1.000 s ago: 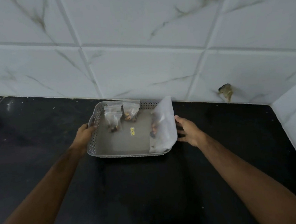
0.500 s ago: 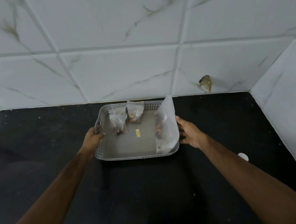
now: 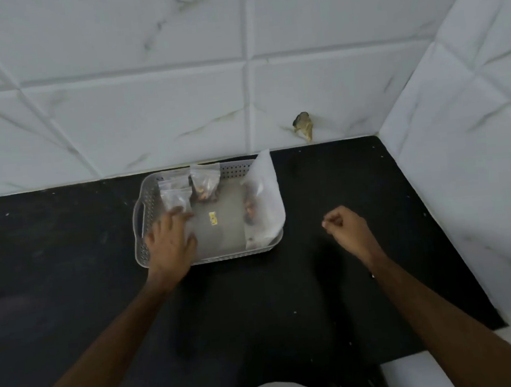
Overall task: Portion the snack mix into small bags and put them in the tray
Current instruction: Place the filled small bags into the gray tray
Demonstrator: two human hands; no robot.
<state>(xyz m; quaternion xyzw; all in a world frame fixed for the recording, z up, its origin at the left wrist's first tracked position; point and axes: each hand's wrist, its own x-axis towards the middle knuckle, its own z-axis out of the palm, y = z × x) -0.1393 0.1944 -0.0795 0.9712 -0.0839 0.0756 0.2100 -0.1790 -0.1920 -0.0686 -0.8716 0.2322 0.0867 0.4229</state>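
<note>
Grey perforated plastic tray [image 3: 147,253] sits at the back edge of the black bench [image 3: 65,242], against the wall. The left hand [image 3: 169,242] reaches over the tray's left side, fingers spread flat and loose, fingertips at the small clear snack bag [image 3: 176,198] in the back-left corner, a second filled small bag [image 3: 205,184] just right of it and a large white bag of mix [image 3: 264,205] along the right wall. Right hand [image 3: 346,226], well right of the tray, is curled into a fist with nothing visible in it; judged a tidying step, the next move calls for seating the bags.

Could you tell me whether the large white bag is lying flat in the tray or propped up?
Propped up: the large white translucent bag leans on the right wall of the grey perforated plastic tray, its top corner above the rim.
</note>
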